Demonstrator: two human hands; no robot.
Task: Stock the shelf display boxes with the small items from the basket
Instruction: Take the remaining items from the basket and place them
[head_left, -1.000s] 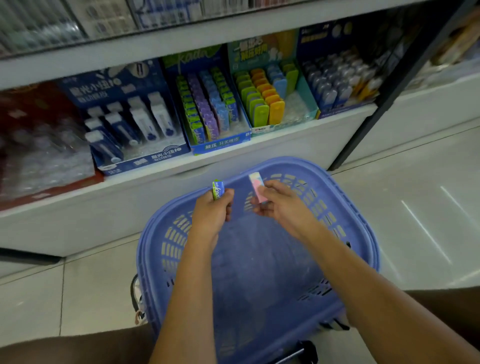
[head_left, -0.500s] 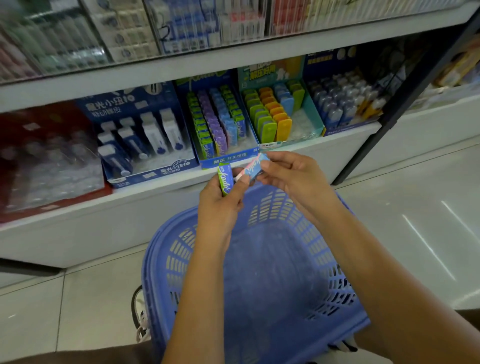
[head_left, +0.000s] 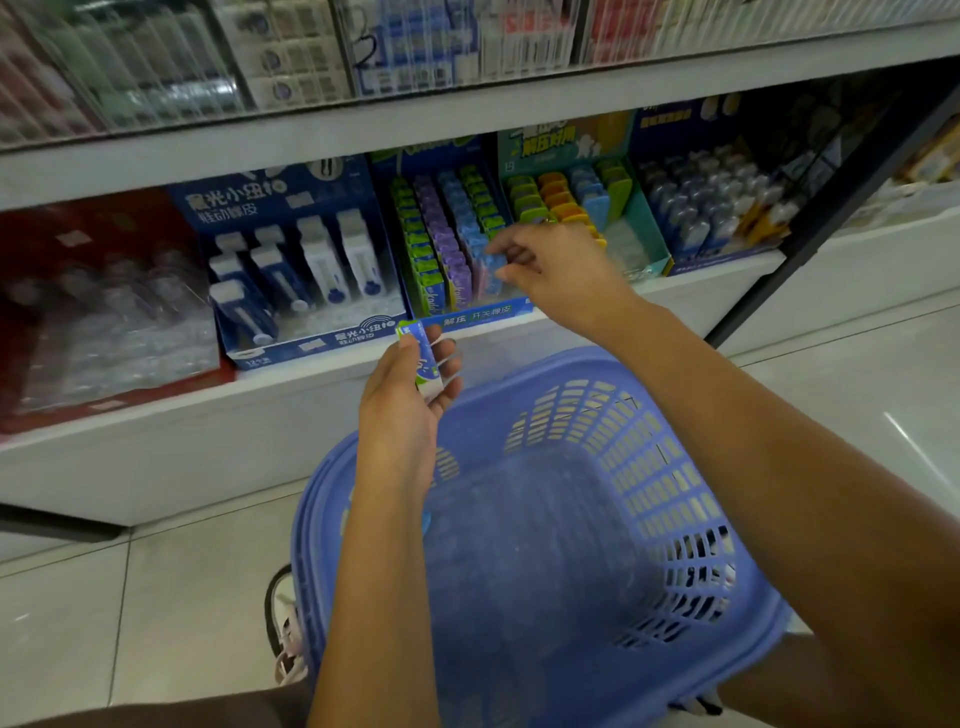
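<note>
Over the blue basket (head_left: 675, 493), which sits low in front of me by the white shelf (head_left: 156, 431), both my hands are busy with small items. My left hand (head_left: 405, 410) is raised just above the basket's far rim, thumb and fingers curled round a small green, blue and white packet (head_left: 423, 361) that stands on end in my grip, its top poking up past my fingertips. My right hand (head_left: 563, 273) reaches further forward, into the middle display box (head_left: 483, 315) on the shelf. Its fingertips pinch a small pale blue item (head_left: 493, 262) right at the blue row, between the purple row and the green row on the right; motion blur keeps me from telling whether the item already touches the ones beneath it.

Left of that box stands a dark blue display box (head_left: 311, 343) with white and blue pieces upright in it, and further left a red box (head_left: 104, 234) under clear wrapping. To the right is a teal box (head_left: 657, 252) with green, orange and blue pieces. A shoe (head_left: 283, 623) shows on the tiled floor beside the basket.
</note>
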